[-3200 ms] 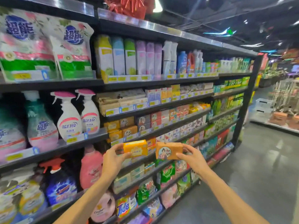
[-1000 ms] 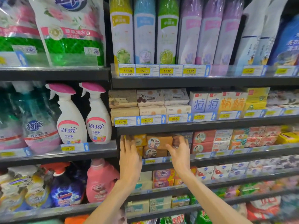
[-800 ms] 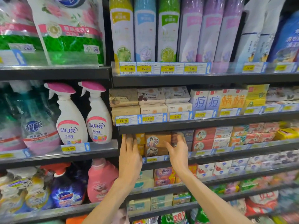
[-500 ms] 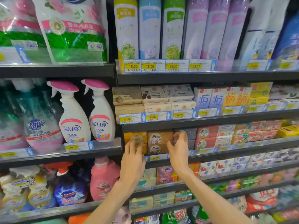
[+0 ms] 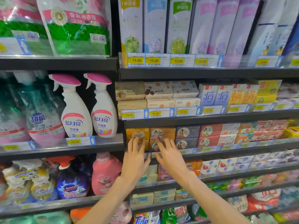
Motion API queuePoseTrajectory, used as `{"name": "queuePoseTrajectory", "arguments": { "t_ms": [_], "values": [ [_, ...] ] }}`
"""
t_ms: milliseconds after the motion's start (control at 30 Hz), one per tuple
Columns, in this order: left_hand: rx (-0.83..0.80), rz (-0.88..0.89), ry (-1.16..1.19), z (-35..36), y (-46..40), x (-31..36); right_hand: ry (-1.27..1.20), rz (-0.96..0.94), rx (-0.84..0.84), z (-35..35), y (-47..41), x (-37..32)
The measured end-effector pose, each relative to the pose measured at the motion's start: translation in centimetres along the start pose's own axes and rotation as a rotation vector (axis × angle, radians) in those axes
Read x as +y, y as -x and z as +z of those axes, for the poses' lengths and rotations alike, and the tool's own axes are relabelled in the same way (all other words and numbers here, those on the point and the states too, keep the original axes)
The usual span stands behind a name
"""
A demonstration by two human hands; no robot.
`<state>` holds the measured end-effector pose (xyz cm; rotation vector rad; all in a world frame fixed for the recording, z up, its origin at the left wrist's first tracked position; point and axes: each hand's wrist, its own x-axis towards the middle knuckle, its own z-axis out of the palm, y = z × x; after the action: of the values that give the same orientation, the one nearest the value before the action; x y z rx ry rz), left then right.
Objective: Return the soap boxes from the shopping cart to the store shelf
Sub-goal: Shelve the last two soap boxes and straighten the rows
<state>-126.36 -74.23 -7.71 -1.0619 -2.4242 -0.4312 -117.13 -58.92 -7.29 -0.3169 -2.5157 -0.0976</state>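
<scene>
A yellow soap box (image 5: 137,133) and a brown soap box (image 5: 162,132) with a round portrait sit side by side on top of matching boxes at the left end of the soap shelf (image 5: 210,151). My left hand (image 5: 135,156) has straight fingers whose tips touch the front of the yellow stack. Just right of it, my right hand (image 5: 170,156) reaches with spread, straight fingers that touch the front of the brown stack. Neither hand holds anything. The shopping cart is out of view.
More soap boxes (image 5: 212,134) fill the same shelf to the right. Boxed soaps (image 5: 157,92) stand on the shelf above, tall refill packs (image 5: 153,25) higher up. Spray bottles (image 5: 76,107) stand left of the soap bay, with detergent jugs (image 5: 105,173) below.
Both boxes left my hands and now sit on the shelf stacks. My hands have slid back and down a little, and the right one has shifted left to the brown stack's front.
</scene>
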Motion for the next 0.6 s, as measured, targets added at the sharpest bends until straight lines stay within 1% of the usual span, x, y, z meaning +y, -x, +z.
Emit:
{"name": "queuePoseTrajectory", "arguments": {
  "t_ms": [200, 433, 600],
  "values": [
    [0.004, -0.004, 0.003, 0.3, 0.1, -0.1, -0.033, 0.024, 0.052, -0.5, -0.1, 0.8],
    [-0.003, -0.006, 0.011, 0.7, 0.2, -0.1, -0.015, -0.007, 0.03, -1.0, -0.2, 1.9],
    [-0.001, 0.048, -0.004, 1.1, 0.5, 0.8, -0.018, 0.012, -0.004, -0.7, 0.0, 2.0]
  ]
}}
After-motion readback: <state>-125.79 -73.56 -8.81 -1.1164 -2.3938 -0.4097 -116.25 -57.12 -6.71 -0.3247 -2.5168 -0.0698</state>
